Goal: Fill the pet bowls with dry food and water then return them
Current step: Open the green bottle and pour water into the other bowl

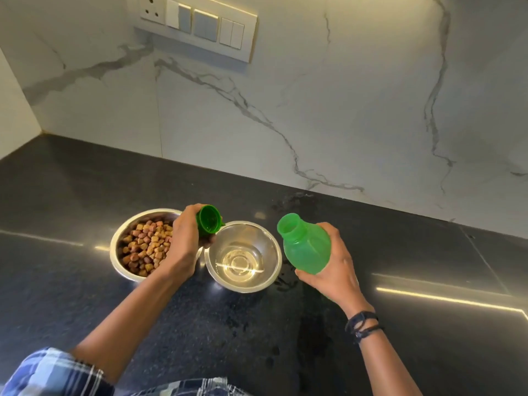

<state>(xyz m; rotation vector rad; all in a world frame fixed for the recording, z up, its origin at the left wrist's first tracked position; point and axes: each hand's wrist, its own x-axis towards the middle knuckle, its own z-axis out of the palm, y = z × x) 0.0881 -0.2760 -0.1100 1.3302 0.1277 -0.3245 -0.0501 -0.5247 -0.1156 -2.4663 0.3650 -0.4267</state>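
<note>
Two bowls sit side by side on the desk (400,352): food bowl (120,247) full, water bowl (243,257) part-filled. Our left hand (183,244) grips the cap (209,220), our right hand (334,270) the open bottle (304,244); we should screw the cap on straight before carrying the bowls back

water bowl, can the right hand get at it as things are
Probably not yet: the right hand is wrapped around the open green bottle, so it has no free fingers. The water bowl sits just beside it on the counter, with nothing between.
</note>
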